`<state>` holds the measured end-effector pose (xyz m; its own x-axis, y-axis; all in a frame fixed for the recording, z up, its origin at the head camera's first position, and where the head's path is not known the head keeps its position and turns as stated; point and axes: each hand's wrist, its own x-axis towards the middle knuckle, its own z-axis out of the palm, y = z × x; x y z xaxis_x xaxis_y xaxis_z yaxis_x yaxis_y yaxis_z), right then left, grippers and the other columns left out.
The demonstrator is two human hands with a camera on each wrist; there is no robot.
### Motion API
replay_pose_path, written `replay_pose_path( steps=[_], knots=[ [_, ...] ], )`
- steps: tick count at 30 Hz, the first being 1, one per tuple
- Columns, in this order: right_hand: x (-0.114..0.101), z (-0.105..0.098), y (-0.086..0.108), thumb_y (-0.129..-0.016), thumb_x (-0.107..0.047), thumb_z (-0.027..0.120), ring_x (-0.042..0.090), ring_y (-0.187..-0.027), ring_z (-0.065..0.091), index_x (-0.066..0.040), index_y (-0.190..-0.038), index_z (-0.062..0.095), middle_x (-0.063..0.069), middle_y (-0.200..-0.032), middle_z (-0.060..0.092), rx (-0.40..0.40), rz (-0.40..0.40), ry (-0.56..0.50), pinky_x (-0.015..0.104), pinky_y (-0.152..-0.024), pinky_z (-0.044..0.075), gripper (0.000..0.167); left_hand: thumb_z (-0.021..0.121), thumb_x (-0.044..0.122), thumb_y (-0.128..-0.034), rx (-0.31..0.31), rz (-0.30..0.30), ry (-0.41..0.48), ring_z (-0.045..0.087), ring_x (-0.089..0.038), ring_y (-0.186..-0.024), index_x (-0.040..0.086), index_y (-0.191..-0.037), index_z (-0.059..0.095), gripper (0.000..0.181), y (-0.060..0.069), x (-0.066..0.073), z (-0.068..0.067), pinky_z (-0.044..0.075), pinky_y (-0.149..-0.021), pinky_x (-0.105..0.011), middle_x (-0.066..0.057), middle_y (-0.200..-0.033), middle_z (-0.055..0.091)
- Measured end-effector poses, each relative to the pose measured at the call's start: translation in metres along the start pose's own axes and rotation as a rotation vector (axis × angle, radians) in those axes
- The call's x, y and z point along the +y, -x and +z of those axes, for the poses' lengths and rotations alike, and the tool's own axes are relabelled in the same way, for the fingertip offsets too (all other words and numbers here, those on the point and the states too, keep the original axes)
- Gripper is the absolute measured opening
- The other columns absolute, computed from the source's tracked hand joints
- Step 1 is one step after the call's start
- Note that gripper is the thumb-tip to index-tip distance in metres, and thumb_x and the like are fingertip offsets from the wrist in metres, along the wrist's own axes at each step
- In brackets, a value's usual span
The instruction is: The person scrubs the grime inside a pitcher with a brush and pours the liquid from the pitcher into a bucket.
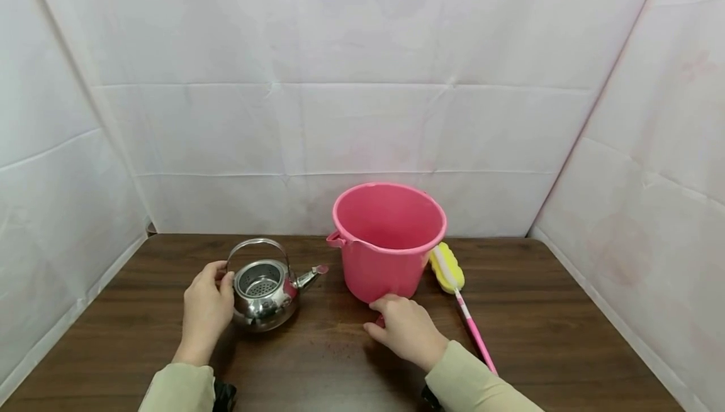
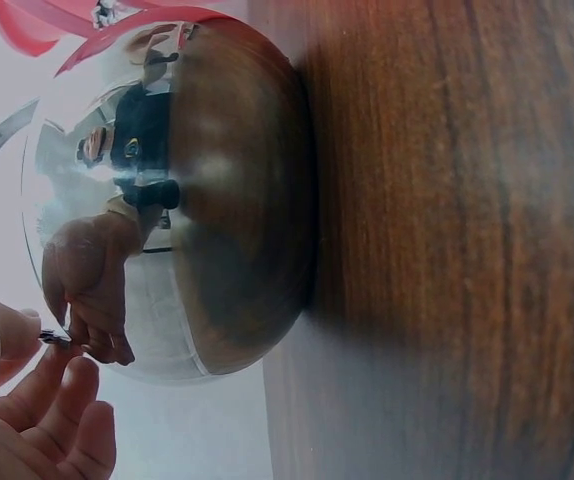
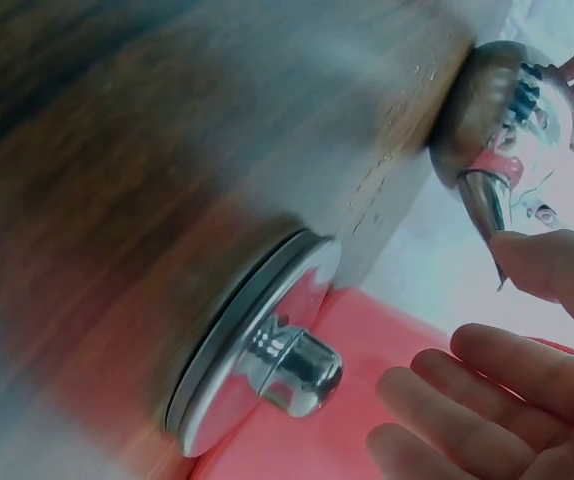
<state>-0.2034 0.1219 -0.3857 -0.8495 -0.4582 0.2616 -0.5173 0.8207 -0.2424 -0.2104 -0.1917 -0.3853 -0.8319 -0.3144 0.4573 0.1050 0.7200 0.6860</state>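
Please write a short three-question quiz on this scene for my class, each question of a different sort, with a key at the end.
1. Short answer: Which hand is touching the steel kettle?

2. True or false: In the head view, the yellow-headed brush lies to the right of the pink bucket.

3. Multiple choice: Where is the metal lid?
A) On the kettle
B) On the table, knob up
C) Inside the bucket

Key:
1. The left hand, which pinches a small metal part at the kettle's side.
2. True.
3. B.
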Motion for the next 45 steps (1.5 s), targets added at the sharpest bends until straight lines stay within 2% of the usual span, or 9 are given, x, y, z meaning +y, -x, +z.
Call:
replay_pose_path(
  steps=[5, 16, 24, 29, 33, 36, 45],
  knots=[
    [-0.002, 0.0, -0.001, -0.081, -0.026, 0.071, 0.003, -0.063, 0.05, -0.002, -0.104, 0.07, 0.006, -0.089, 0.067, 0.0, -0.009, -0.024, 0.024, -0.058, 0.048, 0.033, 0.05, 0.007, -0.0951, 0.008, -0.001, 0.001, 0.061, -0.04, -0.092, -0.009, -0.118, 0.055, 0.028, -0.001, 0.0, 0.001, 0.048, -0.078, -0.054, -0.03, -0.102, 0.061],
    [-0.006, 0.002, 0.001, -0.083, -0.028, 0.07, 0.001, -0.068, 0.054, -0.003, -0.111, 0.067, 0.006, -0.104, 0.068, -0.019, -0.012, -0.039, 0.028, -0.069, 0.053, 0.038, 0.05, 0.007, -0.0954, -0.008, -0.009, 0.003, 0.061, -0.04, -0.093, -0.008, -0.118, 0.054, 0.028, 0.002, 0.0, 0.0, 0.048, -0.079, -0.054, -0.029, -0.103, 0.061],
    [-0.009, 0.004, 0.001, -0.081, -0.025, 0.071, 0.011, -0.084, 0.064, -0.002, -0.111, 0.067, 0.008, -0.11, 0.068, -0.002, -0.022, -0.02, 0.034, -0.077, 0.055, 0.038, 0.05, 0.008, -0.0957, -0.01, -0.008, -0.003, 0.061, -0.041, -0.095, -0.008, -0.119, 0.054, 0.028, 0.002, 0.001, -0.001, 0.048, -0.079, -0.054, -0.029, -0.105, 0.061],
    [-0.01, 0.004, 0.0, -0.08, -0.025, 0.071, 0.017, -0.096, 0.066, -0.002, -0.11, 0.067, 0.008, -0.109, 0.068, -0.004, -0.027, -0.015, 0.036, -0.08, 0.055, 0.038, 0.05, 0.008, -0.0958, -0.007, -0.01, -0.005, 0.06, -0.041, -0.095, -0.008, -0.119, 0.054, 0.028, 0.001, 0.001, -0.002, 0.048, -0.079, -0.054, -0.029, -0.105, 0.061],
    [-0.011, 0.005, -0.001, -0.08, -0.024, 0.071, 0.019, -0.101, 0.066, -0.002, -0.11, 0.067, 0.008, -0.109, 0.069, -0.001, -0.03, -0.01, 0.036, -0.081, 0.055, 0.037, 0.051, 0.007, -0.0949, 0.011, 0.013, -0.006, 0.061, -0.041, -0.092, -0.008, -0.117, 0.055, 0.027, 0.001, 0.001, -0.001, 0.048, -0.077, -0.054, -0.029, -0.103, 0.061],
    [-0.011, 0.005, -0.002, -0.08, -0.024, 0.071, 0.019, -0.102, 0.065, -0.002, -0.11, 0.067, 0.008, -0.108, 0.069, 0.001, -0.033, -0.009, 0.036, -0.081, 0.055, 0.037, 0.052, 0.006, -0.0943, 0.025, 0.032, -0.007, 0.061, -0.04, -0.09, -0.009, -0.116, 0.055, 0.026, 0.0, 0.001, -0.001, 0.048, -0.075, -0.054, -0.029, -0.1, 0.062],
    [-0.012, 0.007, -0.004, -0.08, -0.023, 0.072, 0.018, -0.101, 0.066, -0.002, -0.109, 0.068, 0.007, -0.107, 0.069, 0.004, -0.038, -0.009, 0.035, -0.081, 0.055, 0.036, 0.052, 0.006, -0.0943, 0.024, 0.026, -0.008, 0.061, -0.041, -0.091, -0.008, -0.116, 0.056, 0.026, 0.001, 0.002, -0.001, 0.048, -0.076, -0.053, -0.029, -0.101, 0.062]
  ],
)
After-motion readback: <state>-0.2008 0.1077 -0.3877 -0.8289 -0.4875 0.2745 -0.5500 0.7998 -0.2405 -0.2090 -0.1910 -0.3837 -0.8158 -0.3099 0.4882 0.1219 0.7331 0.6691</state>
